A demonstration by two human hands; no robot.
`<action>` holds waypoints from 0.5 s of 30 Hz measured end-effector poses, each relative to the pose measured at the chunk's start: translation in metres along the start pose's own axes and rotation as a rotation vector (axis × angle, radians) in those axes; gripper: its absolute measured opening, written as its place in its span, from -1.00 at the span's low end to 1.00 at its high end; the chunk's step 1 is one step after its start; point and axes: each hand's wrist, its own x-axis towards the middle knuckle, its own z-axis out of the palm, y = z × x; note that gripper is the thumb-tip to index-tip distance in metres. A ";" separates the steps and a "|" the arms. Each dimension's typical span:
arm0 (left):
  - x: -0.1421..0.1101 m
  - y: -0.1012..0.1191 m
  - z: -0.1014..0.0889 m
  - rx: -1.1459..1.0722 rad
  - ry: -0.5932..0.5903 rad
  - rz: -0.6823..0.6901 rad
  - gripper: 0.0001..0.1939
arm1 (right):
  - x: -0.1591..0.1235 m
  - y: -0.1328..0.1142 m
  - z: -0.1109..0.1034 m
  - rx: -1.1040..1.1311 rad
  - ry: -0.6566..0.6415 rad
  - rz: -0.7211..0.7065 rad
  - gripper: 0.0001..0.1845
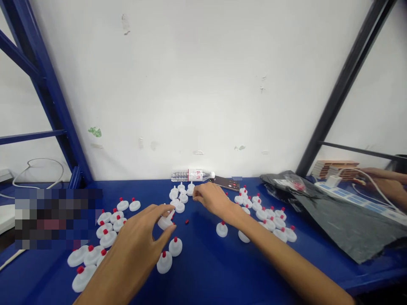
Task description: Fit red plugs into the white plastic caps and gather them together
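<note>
My left hand (144, 231) holds a white nozzle lid (165, 223) between thumb and fingers; the lid is tilted and its spout shows no red tip. My right hand (211, 197) is farther back, fingers curled together and pointing down, beside an uncapped white lid (190, 189) in a small cluster. Whatever its fingertips may hold is hidden. A loose red cap (187, 221) lies on the blue table (203, 262) between the hands. Two red-capped lids (175, 246) stand just right of my left hand.
Several red-capped lids stand at left (108, 238) and at right (280, 222). Against the wall lie a water bottle (193, 175) and a phone (226, 183). A dark plastic bag (337, 224) and a power strip (359, 199) are at right, near another person's hand (386, 186).
</note>
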 end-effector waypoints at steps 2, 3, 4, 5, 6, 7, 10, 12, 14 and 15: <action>0.001 -0.001 0.003 0.013 -0.035 -0.008 -0.55 | -0.023 -0.003 -0.011 0.036 0.053 -0.008 -0.79; 0.002 0.000 0.004 0.020 -0.059 -0.011 -0.55 | -0.038 -0.005 -0.016 0.061 0.079 -0.009 -0.76; 0.002 0.001 0.005 0.026 -0.086 -0.011 -0.56 | -0.054 -0.007 -0.019 0.091 0.099 -0.006 -0.75; 0.002 0.002 0.007 0.031 -0.113 -0.007 -0.57 | -0.070 -0.008 -0.022 0.136 0.119 0.000 -0.74; 0.002 0.004 0.008 0.032 -0.134 0.002 -0.59 | -0.085 -0.008 -0.023 0.244 0.160 0.019 -0.74; 0.001 0.005 0.010 0.030 -0.150 0.015 -0.61 | -0.100 -0.008 -0.023 0.345 0.188 0.050 -0.74; -0.004 0.011 0.019 -0.002 -0.152 0.039 -0.66 | -0.130 -0.004 -0.023 0.572 0.217 0.186 -0.75; -0.009 0.014 0.024 -0.037 -0.149 0.040 -0.67 | -0.138 0.001 -0.023 0.634 0.221 0.241 -0.76; -0.013 0.018 0.029 -0.071 -0.165 0.044 -0.66 | -0.138 0.005 -0.025 0.670 0.252 0.259 -0.78; -0.014 0.020 0.031 -0.086 -0.185 0.056 -0.66 | -0.137 0.006 -0.025 0.697 0.268 0.262 -0.78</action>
